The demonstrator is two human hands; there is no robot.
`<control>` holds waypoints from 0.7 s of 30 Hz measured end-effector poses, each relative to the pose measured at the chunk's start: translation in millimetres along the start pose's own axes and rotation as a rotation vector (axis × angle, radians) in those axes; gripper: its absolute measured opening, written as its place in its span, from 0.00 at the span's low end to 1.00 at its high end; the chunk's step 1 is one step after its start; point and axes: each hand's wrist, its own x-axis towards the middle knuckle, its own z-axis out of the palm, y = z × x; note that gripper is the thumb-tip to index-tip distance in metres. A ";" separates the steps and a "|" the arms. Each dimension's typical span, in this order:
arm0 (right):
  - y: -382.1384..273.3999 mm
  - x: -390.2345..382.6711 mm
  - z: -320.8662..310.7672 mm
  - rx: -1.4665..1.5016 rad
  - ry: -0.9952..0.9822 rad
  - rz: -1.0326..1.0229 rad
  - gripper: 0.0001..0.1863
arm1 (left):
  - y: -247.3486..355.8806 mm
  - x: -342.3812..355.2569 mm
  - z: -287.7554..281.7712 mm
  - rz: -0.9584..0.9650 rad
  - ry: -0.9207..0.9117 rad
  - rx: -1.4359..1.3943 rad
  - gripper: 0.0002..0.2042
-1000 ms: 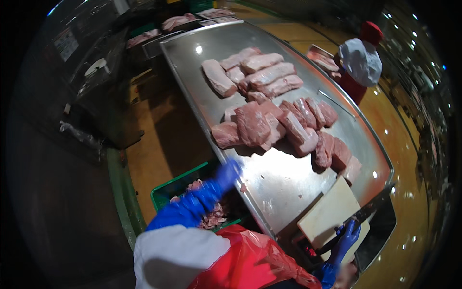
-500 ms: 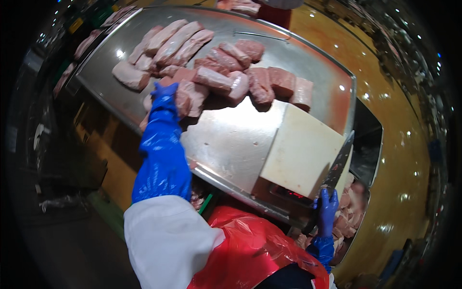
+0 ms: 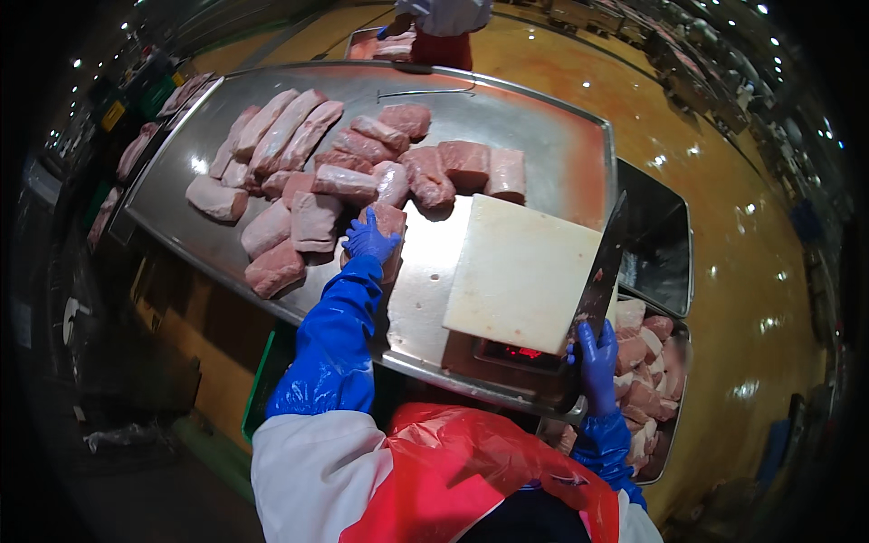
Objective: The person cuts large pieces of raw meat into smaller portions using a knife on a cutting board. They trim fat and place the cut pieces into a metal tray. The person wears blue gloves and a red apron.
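While pieces [image 3: 644,362] fill the tray [image 3: 672,441], slabs [image 3: 315,222] remain on the counter [image 3: 552,154] | left hand [image 3: 369,237]: fingers spread over one slab [image 3: 390,216] | right hand [image 3: 598,360]: fingers closed round knife [image 3: 601,267]

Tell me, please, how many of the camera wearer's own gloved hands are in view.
2: the left hand rests on a piece of meat on the metal table; the right hand holds the large knife beside the white board.
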 end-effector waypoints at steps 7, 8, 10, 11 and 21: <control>40.6 -51.4 -31.8 0.070 0.160 0.089 0.08 | 36.3 -21.1 -5.6 0.094 -0.258 0.079 0.62; 42.3 -53.3 -30.0 0.081 0.150 0.095 0.09 | 26.6 -10.3 -7.8 0.127 -0.267 -0.005 0.56; 48.7 -56.8 -26.2 0.106 0.157 0.109 0.09 | 0.8 2.2 -10.2 0.146 -0.343 -0.266 0.53; 53.2 -55.8 -23.2 0.125 0.167 0.116 0.09 | -17.3 5.8 -12.4 0.136 -0.412 -0.520 0.51; 20.0 -17.5 -20.4 0.102 0.189 0.077 0.09 | 94.0 -104.2 -86.6 0.971 -0.635 -0.565 0.46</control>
